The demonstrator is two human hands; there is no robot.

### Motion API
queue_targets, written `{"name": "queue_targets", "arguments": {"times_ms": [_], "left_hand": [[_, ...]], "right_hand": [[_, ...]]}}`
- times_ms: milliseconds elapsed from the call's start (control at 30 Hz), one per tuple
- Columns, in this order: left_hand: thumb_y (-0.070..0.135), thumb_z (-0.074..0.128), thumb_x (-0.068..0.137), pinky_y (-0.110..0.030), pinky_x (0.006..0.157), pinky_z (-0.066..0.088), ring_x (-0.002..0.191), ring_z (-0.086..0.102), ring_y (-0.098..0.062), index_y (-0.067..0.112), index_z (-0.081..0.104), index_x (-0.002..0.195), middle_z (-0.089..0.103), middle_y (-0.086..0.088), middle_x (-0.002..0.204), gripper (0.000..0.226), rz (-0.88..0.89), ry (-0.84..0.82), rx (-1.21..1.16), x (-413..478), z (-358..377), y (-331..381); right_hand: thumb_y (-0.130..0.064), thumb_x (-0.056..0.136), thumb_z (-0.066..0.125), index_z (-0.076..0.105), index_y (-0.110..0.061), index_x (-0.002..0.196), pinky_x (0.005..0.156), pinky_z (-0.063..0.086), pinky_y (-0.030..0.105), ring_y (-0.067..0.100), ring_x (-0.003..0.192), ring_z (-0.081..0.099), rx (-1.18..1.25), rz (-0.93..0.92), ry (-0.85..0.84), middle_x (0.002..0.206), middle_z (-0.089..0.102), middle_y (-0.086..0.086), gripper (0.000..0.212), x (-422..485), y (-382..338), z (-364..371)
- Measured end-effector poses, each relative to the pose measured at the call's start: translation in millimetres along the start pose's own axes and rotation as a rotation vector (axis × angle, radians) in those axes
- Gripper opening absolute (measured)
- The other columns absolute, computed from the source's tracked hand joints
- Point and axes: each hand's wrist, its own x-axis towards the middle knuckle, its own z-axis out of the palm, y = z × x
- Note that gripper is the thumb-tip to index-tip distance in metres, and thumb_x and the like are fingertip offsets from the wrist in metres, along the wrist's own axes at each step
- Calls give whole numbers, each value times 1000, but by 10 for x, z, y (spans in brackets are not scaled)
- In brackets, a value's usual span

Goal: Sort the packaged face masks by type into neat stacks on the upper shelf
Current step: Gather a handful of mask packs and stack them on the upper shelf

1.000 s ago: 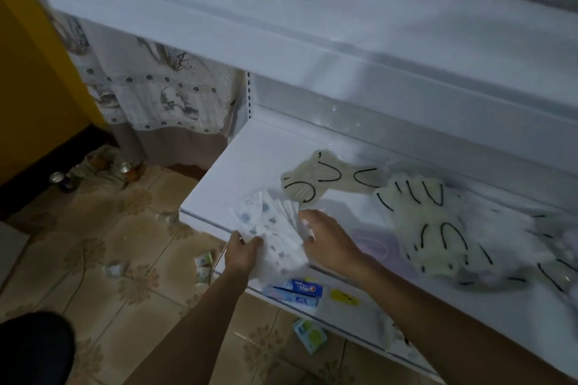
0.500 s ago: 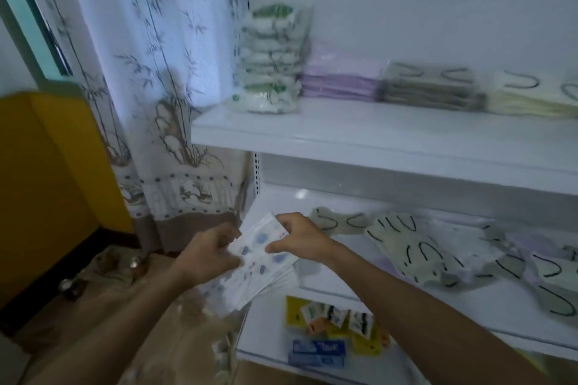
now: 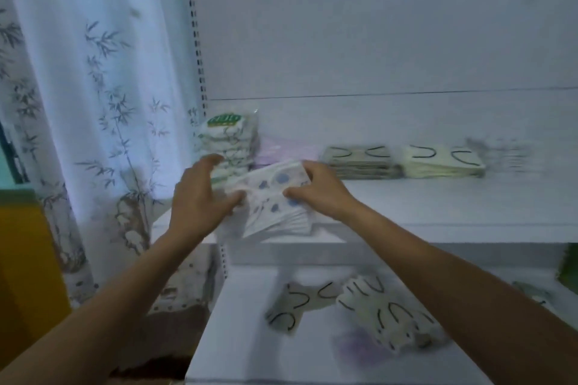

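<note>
Both hands hold a fanned bundle of white face masks with blue prints (image 3: 275, 200) over the front left edge of the upper shelf (image 3: 438, 206). My left hand (image 3: 200, 197) grips the bundle's left end, thumb underneath, fingers spread above. My right hand (image 3: 319, 191) pinches its right side. Behind stand a tall stack of green-labelled packs (image 3: 230, 141), a flat purple stack (image 3: 284, 147), a grey stack (image 3: 359, 161) and a cream stack (image 3: 441, 159), all with black ear loops. Loose cream masks (image 3: 384, 309) lie scattered on the lower shelf (image 3: 250, 347).
A white curtain with bamboo print (image 3: 93, 103) hangs left of the shelving. A perforated upright (image 3: 197, 50) marks the shelf's left end. A yellow panel (image 3: 22, 259) stands at the far left. A window shows above the back panel.
Both hands lifted the blue-print bundle from the lower shelf up to the front of the upper shelf. The view rose from the floor and lower shelf to the upper shelf.
</note>
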Motion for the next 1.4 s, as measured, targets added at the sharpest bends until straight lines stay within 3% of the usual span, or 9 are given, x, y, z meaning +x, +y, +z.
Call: {"name": "queue_targets", "arguments": {"times_ms": [133,367,433,567,767,1000,1200,1300,1400], "left_hand": [[31,84,63,-38,102,40,120,47,-23,18,18,143,42,-13,138,105,-185,-60,-424,308,473,333],[2,73,76,-25,77,42,93,54,-19,23,21,142,54,-7,99,86,-264,-217,-774,463,1590,1090],[1,75,73,-28,79,45,96,56,-24,22,25,139,56,-9,101,85,-271,-178,-774,499,1897,1235],[6,78,72,-40,99,44,112,49,-20,21,23,142,41,3,127,90,-284,-343,-687,423,2347,1360],[21,75,78,-26,72,45,88,60,-20,17,59,99,64,-8,94,26,-282,-381,-531,583,2663,1522],[21,76,76,-34,93,45,106,55,-24,8,41,126,53,-6,115,62,-419,-291,-540,665,2987,1819],[-3,53,77,-32,68,49,85,61,-29,13,45,99,64,-11,98,28,-334,-301,-440,523,3206,1881],[0,48,83,-29,68,42,84,57,-29,17,40,102,59,-7,94,27,-219,-298,-324,492,3218,1882],[9,48,87,-38,74,50,86,59,-33,18,39,112,63,-8,97,29,-96,-316,-165,479,3253,1869]], "right_hand": [[-8,71,73,65,-1,89,66,49,31,20,74,61,-41,13,220,85,70,12,21,59,223,-720],[-5,74,70,42,-22,65,45,26,13,-2,46,37,-90,15,281,60,42,-7,33,102,772,-1596],[-11,72,74,57,-18,89,55,32,19,4,67,47,-116,56,285,79,54,-3,25,124,1052,-1736],[-18,68,83,30,-23,143,84,33,16,8,113,42,1,269,150,123,42,-5,92,-55,1848,-1842],[-10,66,84,51,-22,125,85,45,26,18,109,56,138,385,170,123,57,5,68,99,2369,-1993],[-13,70,81,26,-17,145,84,38,25,17,104,49,159,418,299,114,51,6,93,172,2541,-2290],[-1,77,63,29,-24,142,78,49,32,24,99,60,101,355,252,115,59,7,76,174,2679,-2266],[-7,86,53,20,-24,147,76,43,28,26,99,55,-59,381,221,109,54,3,71,60,2727,-2275],[-8,88,51,38,-12,136,75,39,25,27,97,56,-92,462,282,109,60,11,50,-22,2775,-2297]]}}
